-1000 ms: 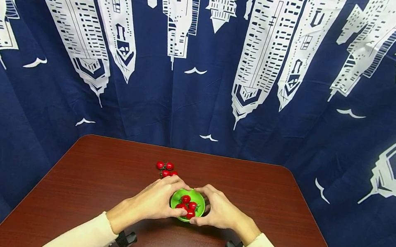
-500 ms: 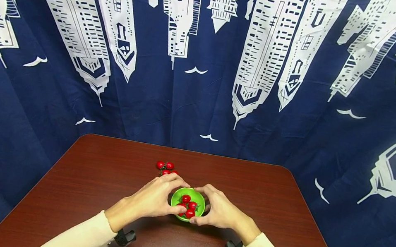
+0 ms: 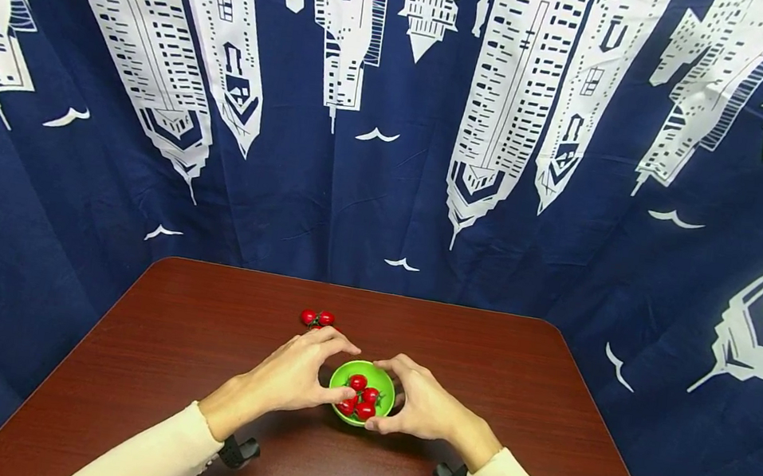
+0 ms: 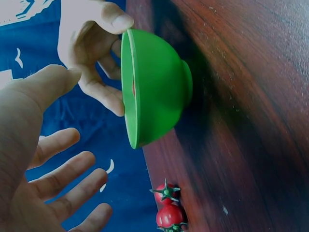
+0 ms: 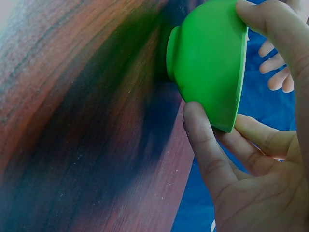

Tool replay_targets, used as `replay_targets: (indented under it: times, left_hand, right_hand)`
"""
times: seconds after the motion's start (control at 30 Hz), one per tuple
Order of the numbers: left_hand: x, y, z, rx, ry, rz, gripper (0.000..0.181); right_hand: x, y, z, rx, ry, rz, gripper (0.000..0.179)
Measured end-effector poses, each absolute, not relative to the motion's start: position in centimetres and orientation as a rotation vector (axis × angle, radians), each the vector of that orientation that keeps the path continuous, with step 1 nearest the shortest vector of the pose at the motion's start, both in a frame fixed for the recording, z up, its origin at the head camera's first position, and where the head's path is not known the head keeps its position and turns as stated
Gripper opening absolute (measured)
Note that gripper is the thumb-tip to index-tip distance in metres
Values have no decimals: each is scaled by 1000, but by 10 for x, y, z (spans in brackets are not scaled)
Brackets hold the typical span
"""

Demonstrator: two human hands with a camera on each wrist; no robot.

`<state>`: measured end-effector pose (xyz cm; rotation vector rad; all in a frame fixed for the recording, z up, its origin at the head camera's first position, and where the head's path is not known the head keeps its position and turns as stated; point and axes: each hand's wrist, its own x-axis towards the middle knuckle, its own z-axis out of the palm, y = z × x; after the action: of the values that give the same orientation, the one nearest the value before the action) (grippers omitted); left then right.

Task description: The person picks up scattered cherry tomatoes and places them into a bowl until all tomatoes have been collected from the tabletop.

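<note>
My right hand (image 3: pixel 430 407) holds the green bowl (image 3: pixel 383 377) by its right side. In the right wrist view its thumb is at the rim and its fingers reach the wall of the bowl (image 5: pixel 210 58). Several red cherry tomatoes (image 3: pixel 366 411) lie inside. At the bowl's left side is my left hand (image 3: pixel 291 372), its fingers spread and the thumb overlapping the rim in the head view. The left wrist view shows that hand (image 4: pixel 43 159) apart from the bowl (image 4: pixel 159 87). Whether the bowl's foot touches the table cannot be told.
More red tomatoes (image 3: pixel 326 317) with green stems lie on the brown table (image 3: pixel 467 354) behind my left hand, which partly covers them. A dark blue curtain (image 3: pixel 327 215) with white building prints hangs past the table's far edge.
My left hand has drawn back a little to the left and away from the bowl, covering more of the tomatoes behind. The right hand and bowl have hardly moved.
</note>
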<state>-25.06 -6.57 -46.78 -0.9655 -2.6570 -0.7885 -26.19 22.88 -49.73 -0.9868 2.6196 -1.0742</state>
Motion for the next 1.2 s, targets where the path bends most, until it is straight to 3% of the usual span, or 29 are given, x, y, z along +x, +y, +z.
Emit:
replay_targets:
  times: [0.67,1.2]
  left_hand:
    - [-283,-84,-476,-792,-2712,-885,57]
    - [-317,-110,-486,-777,-2755,-856,75]
  right_hand:
    - [-264,230,-498,-983,2630,-1070,92]
    - [-263,230,-501,-1002,2640,-1074,91]
